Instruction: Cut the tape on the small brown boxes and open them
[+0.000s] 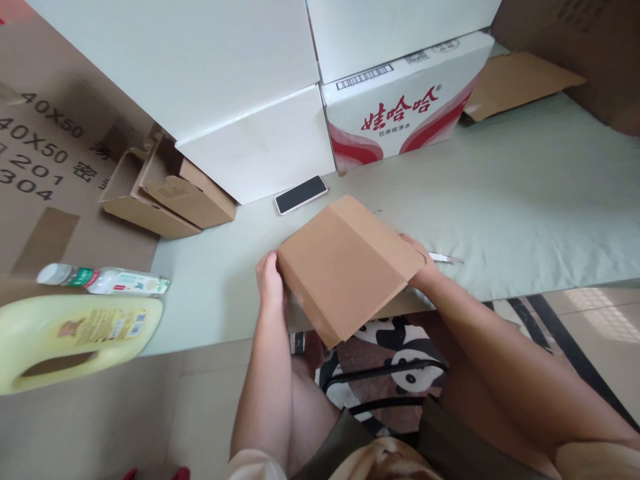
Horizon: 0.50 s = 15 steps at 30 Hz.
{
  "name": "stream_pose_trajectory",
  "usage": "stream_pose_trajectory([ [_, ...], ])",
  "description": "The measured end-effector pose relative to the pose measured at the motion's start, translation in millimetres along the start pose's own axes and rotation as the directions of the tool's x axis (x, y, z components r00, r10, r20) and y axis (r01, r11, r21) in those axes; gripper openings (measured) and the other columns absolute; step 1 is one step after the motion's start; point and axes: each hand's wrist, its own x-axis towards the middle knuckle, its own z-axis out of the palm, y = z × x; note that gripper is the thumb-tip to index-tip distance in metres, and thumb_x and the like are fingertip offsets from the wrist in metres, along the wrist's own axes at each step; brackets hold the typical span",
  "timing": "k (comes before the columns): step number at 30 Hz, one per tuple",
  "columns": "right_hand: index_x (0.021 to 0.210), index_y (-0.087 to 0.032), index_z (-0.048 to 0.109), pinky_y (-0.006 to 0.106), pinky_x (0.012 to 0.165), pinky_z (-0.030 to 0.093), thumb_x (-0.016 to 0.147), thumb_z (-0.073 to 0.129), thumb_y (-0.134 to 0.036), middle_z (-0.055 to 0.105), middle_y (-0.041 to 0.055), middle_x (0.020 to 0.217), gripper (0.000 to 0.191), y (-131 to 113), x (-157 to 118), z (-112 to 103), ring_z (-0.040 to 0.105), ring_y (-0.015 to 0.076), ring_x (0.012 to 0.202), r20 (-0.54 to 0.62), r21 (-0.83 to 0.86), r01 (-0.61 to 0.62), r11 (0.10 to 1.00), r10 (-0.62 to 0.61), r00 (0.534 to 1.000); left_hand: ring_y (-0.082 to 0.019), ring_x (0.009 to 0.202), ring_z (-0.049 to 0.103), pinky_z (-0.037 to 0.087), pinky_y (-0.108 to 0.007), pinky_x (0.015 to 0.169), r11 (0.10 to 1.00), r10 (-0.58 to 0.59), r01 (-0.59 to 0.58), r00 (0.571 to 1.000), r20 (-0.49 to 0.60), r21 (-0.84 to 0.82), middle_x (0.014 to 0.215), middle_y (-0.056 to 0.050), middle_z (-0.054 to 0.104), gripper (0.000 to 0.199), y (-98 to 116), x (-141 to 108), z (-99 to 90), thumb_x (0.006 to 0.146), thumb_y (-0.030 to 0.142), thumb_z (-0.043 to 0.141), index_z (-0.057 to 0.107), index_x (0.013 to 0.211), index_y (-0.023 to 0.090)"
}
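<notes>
A brown cardboard box, partly folded, is held tilted over the front edge of the table. My left hand grips its left side, with the thumb up along the edge and the other fingers hidden behind. At the right side, my right hand is closed round the edge, most of its fingers out of sight under the cardboard. Just beyond the right hand lies a small whitish tool, its kind unclear. A phone-like dark panel with a white rim rests behind the box.
Folded cardboard boxes stand at the left against a large printed carton. White cartons and a red-lettered water carton line the back. A bottle and a yellow jug lie left. Flat cardboard sits back right.
</notes>
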Motion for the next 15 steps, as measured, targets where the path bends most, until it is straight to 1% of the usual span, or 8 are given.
stream_pose_trajectory([
  [3, 0.076, -0.026, 0.065, 0.036, 0.078, 0.055, 0.070, 0.068, -0.024, 0.074, 0.0030, 0.086, 0.007, 0.6, -0.7, 1.4, 0.067, 0.0232, 0.079, 0.020, 0.005, 0.008, 1.000, -0.009, 1.000, -0.010, 0.058, 0.032, 0.027, -0.025, 0.054, 1.000, -0.008, 0.008, 1.000, 0.001, 0.007, 0.059, 0.007, 0.035, 0.034, -1.5, 1.0, -0.9, 0.065, 0.041, 0.067, 0.039, 0.059, 0.022],
  [8, 0.078, -0.028, 0.065, 0.037, 0.075, 0.054, 0.070, 0.069, -0.027, 0.073, 0.0029, 0.085, 0.008, 0.0, -1.7, 4.6, 0.067, 0.0255, 0.080, 0.022, -0.018, -0.054, 0.998, 0.054, 0.998, -0.010, 0.059, 0.031, 0.026, -0.025, 0.053, 1.000, -0.003, 0.003, 1.000, 0.006, -0.001, 0.060, 0.007, 0.034, 0.034, -3.6, 2.1, -1.3, 0.066, 0.040, 0.066, 0.039, 0.059, 0.022],
  [12, 0.079, -0.028, 0.066, 0.038, 0.075, 0.054, 0.069, 0.069, -0.027, 0.074, 0.0030, 0.087, 0.011, -4.8, -1.0, -0.1, 0.067, 0.0268, 0.083, 0.045, -0.005, -0.088, 0.996, 0.088, 0.995, -0.010, 0.058, 0.033, 0.027, -0.025, 0.053, 1.000, -0.004, 0.004, 1.000, 0.009, -0.007, 0.060, 0.006, 0.036, 0.033, -5.2, 2.3, -1.3, 0.069, 0.039, 0.067, 0.041, 0.060, 0.022],
  [15, 0.077, -0.028, 0.065, 0.038, 0.074, 0.054, 0.068, 0.069, -0.026, 0.073, 0.0024, 0.085, 0.010, -9.1, 0.3, -4.6, 0.068, 0.0270, 0.083, 0.057, 0.008, -0.124, 0.992, 0.123, 0.991, -0.010, 0.058, 0.034, 0.028, -0.025, 0.054, 1.000, -0.006, 0.006, 1.000, 0.003, -0.001, 0.060, 0.006, 0.036, 0.033, -6.6, 2.8, -1.5, 0.069, 0.040, 0.067, 0.041, 0.060, 0.022],
])
